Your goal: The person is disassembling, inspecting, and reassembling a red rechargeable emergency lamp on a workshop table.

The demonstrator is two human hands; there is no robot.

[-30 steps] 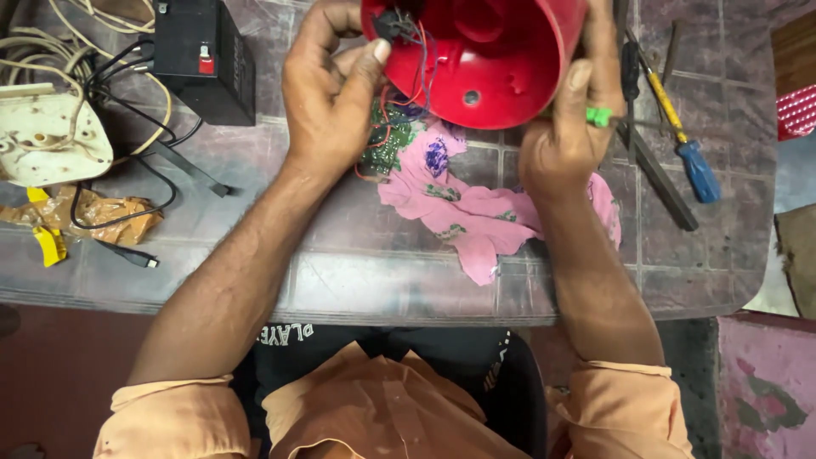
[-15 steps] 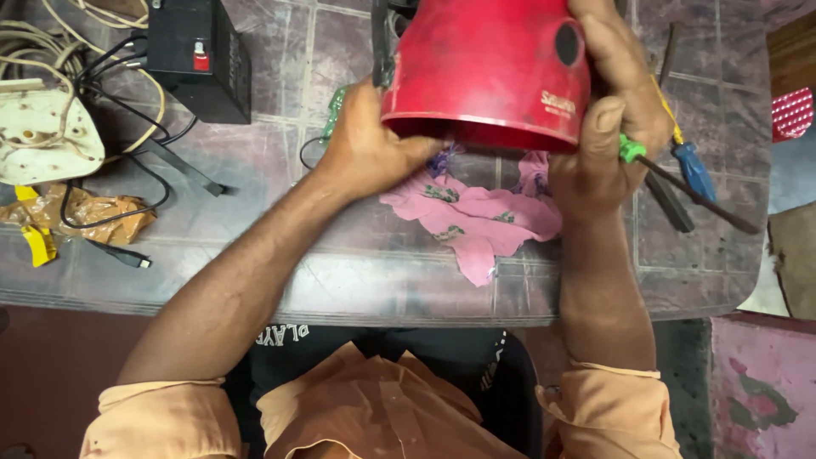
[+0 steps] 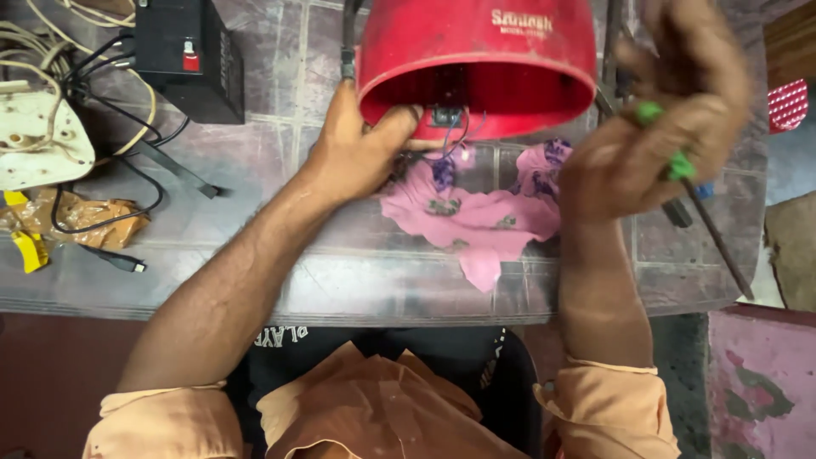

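Tiled in grey-purple squares, the table runs across the view, its near edge against the person's lap.

At the middle of the far edge sits a red shell, a wide plastic housing with its open mouth turned toward the person, small wires and a dark part showing just inside the rim. The left hand is clamped on that near rim, thumb hooked inside by the wires, fingers under the edge.

The right hand is raised off the shell, to its right, blurred; its fingers are curled loosely together around a green-tipped tool, though how firmly I cannot tell. A thin dark rod slants below it toward the right edge.

Between the two forearms, just under the shell, lies a pink cloth, crumpled.

Toward the far left corner stands a black box with a red switch, black cables trailing from it. Beside it, at the left edge, rests a white socket board, and nearer the person a brown wrapper.
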